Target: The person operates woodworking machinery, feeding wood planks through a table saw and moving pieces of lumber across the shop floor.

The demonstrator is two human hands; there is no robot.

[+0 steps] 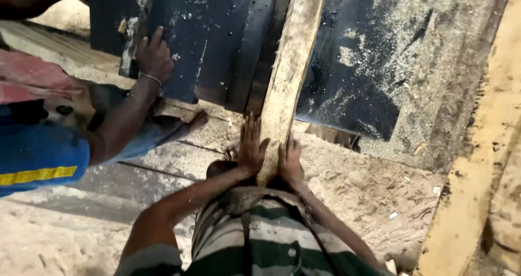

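Observation:
A long pale wooden plank (287, 70) runs from my hands up across a dark machine table (228, 42) dusted with sawdust. My left hand (251, 146) lies flat against the plank's left side near its close end, fingers spread. My right hand (290, 159) presses on the plank's right side at the same end. Both arms reach forward from my striped shirt at the bottom of the view.
A co-worker in a blue shirt stands at the left, one hand (153, 53) resting on the dark table's edge. Sawdust covers the floor (369, 189). A thick timber beam (477, 162) runs along the right side.

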